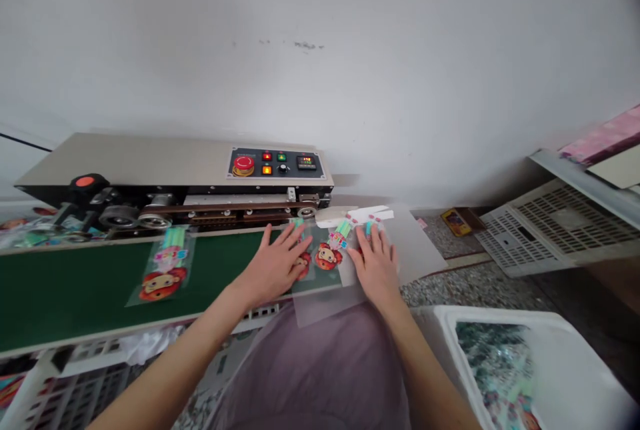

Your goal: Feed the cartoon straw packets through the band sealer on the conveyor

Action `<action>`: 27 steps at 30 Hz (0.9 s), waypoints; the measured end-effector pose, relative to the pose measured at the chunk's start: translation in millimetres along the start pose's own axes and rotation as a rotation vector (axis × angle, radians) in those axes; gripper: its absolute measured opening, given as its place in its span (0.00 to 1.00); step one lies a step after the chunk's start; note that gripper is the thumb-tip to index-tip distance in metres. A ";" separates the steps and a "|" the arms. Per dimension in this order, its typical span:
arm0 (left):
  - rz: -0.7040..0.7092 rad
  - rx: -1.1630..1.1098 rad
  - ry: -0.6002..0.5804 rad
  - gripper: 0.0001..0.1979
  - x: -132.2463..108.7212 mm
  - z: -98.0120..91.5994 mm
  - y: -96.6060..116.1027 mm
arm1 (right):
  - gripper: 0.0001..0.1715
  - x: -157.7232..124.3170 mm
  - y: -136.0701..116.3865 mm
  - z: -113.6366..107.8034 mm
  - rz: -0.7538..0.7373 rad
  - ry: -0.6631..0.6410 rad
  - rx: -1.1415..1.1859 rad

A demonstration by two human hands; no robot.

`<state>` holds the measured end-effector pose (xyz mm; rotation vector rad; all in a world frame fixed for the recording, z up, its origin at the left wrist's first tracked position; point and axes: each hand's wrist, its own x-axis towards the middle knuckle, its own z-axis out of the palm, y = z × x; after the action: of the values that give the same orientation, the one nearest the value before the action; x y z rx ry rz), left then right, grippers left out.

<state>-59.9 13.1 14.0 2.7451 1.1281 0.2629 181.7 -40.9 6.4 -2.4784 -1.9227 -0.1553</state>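
Observation:
My left hand (277,263) lies spread on a clear plastic packet with a red-haired cartoon face (301,266), at the right end of the green conveyor belt (220,260). Between my hands is a second clear packet (329,255) with the same face and green sticks inside. My right hand (376,267) rests with fingers apart on a third packet, mostly hidden under it, on a white sheet (415,247). Another packet (165,270) lies farther left on the belt. Behind the belt stands a band sealing machine (175,157) with lit buttons.
A white foam box (550,318) with packets inside stands at lower right. Beyond it a grey plastic crate (530,227) leans beside a small yellow box (456,221). Heaped packets (30,233) lie behind the belt's left end. Another crate (80,397) is below the belt.

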 end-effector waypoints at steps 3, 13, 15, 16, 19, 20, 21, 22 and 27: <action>0.013 0.029 0.061 0.28 11.6 -6.5 8.8 | 0.35 -1.2 -3.9 -0.3 -0.024 -0.018 0.038; 0.022 0.032 0.136 0.24 33.3 23.1 33.9 | 0.32 -17.5 -5.9 0.7 -0.150 0.003 0.072; -0.107 0.061 0.170 0.25 19.6 24.4 37.5 | 0.32 -17.2 -20.5 -0.2 -0.200 0.006 0.102; -0.154 0.069 0.185 0.25 13.5 24.2 38.9 | 0.32 -16.5 -29.0 -1.0 -0.217 0.002 0.115; -0.245 0.091 0.212 0.25 0.1 21.5 38.1 | 0.33 -15.2 -52.9 -3.8 -0.253 -0.005 0.139; -0.261 0.099 0.217 0.25 -3.0 20.1 36.4 | 0.33 -15.7 -59.1 -4.7 -0.258 -0.003 0.141; -0.268 0.106 0.220 0.25 -5.6 18.8 34.4 | 0.33 -16.5 -63.9 -5.4 -0.260 0.001 0.140; -0.269 0.112 0.223 0.25 -7.7 17.5 32.4 | 0.33 -17.8 -67.4 -5.9 -0.256 0.006 0.137; -0.263 0.083 0.169 0.24 -9.9 16.5 34.2 | 0.32 -23.0 -69.3 -7.6 -0.198 0.019 0.100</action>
<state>-39.9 -19.2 4.4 2.6427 1.5598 0.4275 108.5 -46.3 8.1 -2.2155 -2.1094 -0.0796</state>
